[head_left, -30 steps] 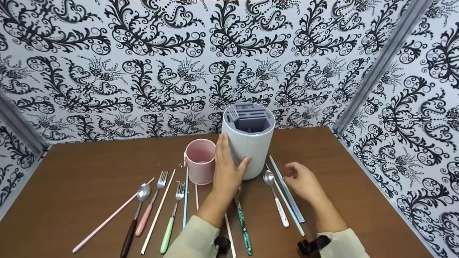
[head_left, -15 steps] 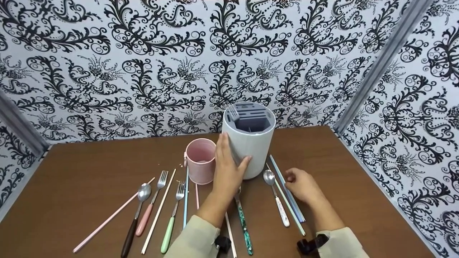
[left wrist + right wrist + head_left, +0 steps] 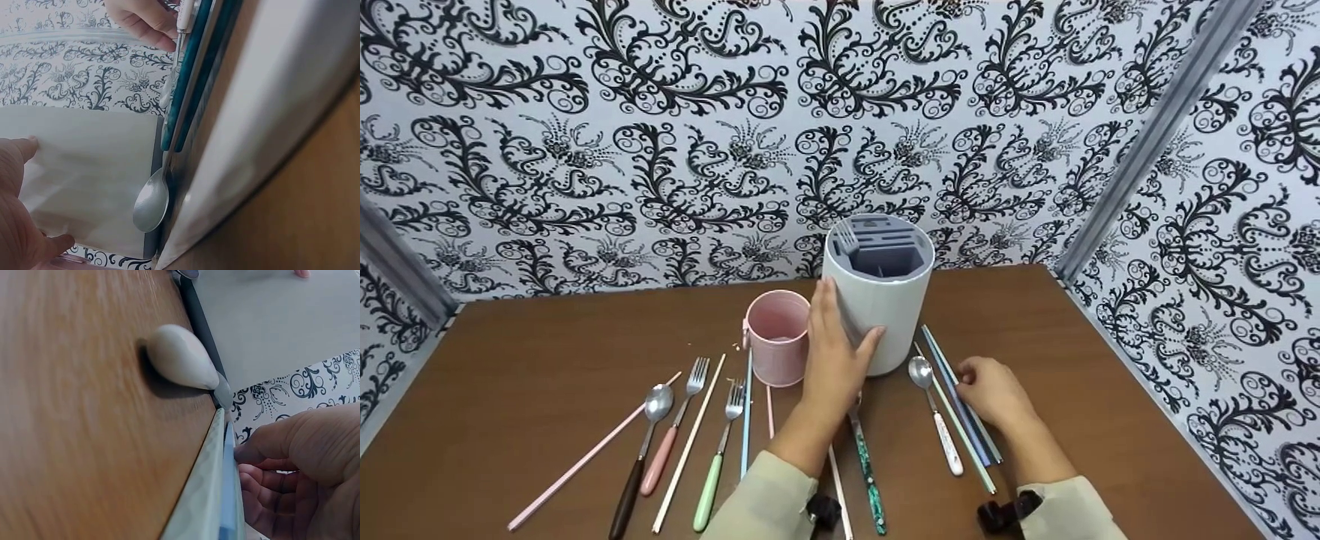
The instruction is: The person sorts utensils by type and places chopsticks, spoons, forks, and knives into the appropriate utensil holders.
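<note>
Your right hand is curled at the outer edge of the chopsticks, its thumb touching them (whether it truly pinches one, I can't tell, since the far side is hidden). They lie on the brown wooden tabletop, nearly parallel: a slim blue chopstick with pale green ones beside it. Coming at them from the outside probably spares your fingers the white-handled metal spoon on their other side.

Your left hand grasps nothing; its fingers lie extended along the tall white cylindrical holder, thumb spread, seemingly to brace it upright. A metal fork stands in that holder's grey insert, tines up. Just beside is a pink round cup. A teal-marbled spoon lies nearer you; farther left, a green-handled fork and a dark-handled spoon point handles your way, presumably for easy reach.
</note>
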Demonstrator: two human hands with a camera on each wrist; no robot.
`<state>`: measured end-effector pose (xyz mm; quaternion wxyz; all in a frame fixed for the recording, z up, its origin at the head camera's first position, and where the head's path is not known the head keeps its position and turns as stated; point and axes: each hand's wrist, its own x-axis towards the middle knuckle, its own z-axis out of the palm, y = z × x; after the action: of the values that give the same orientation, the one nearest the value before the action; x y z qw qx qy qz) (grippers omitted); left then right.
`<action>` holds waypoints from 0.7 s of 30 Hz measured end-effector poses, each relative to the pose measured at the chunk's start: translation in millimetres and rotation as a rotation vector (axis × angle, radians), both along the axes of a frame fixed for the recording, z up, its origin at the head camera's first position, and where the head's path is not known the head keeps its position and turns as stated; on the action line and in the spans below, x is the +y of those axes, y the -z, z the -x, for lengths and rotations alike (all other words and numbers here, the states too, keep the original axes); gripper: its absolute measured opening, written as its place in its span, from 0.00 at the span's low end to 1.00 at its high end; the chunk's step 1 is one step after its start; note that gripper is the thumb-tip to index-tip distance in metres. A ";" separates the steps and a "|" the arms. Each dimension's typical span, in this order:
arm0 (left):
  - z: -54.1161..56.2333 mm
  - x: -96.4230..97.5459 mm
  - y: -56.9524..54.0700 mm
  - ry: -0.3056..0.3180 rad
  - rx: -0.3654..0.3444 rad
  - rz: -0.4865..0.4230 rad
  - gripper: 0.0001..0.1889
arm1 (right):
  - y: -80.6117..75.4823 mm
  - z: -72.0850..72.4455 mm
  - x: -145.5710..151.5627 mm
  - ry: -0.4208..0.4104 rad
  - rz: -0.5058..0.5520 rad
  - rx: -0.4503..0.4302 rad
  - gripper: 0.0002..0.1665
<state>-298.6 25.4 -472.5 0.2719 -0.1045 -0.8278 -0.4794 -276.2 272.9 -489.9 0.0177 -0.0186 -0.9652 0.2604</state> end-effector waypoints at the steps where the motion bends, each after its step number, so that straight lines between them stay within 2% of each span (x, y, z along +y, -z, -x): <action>1: 0.1 -0.3 0.0 0.000 -0.003 0.001 0.51 | 0.0 0.1 -0.7 0.005 -0.003 -0.004 0.16; 16: 1.4 -0.7 0.2 -0.005 0.005 0.010 0.52 | 4.1 0.7 -2.8 0.053 -0.064 -0.028 0.11; 21: 1.5 -0.4 0.2 0.000 0.018 0.012 0.51 | 2.5 -1.6 -1.8 0.060 -0.054 -0.072 0.11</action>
<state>-300.1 24.9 -472.7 0.2786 -0.1106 -0.8282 -0.4736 -274.6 271.0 -492.4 -0.0086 -0.0566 -0.9708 0.2329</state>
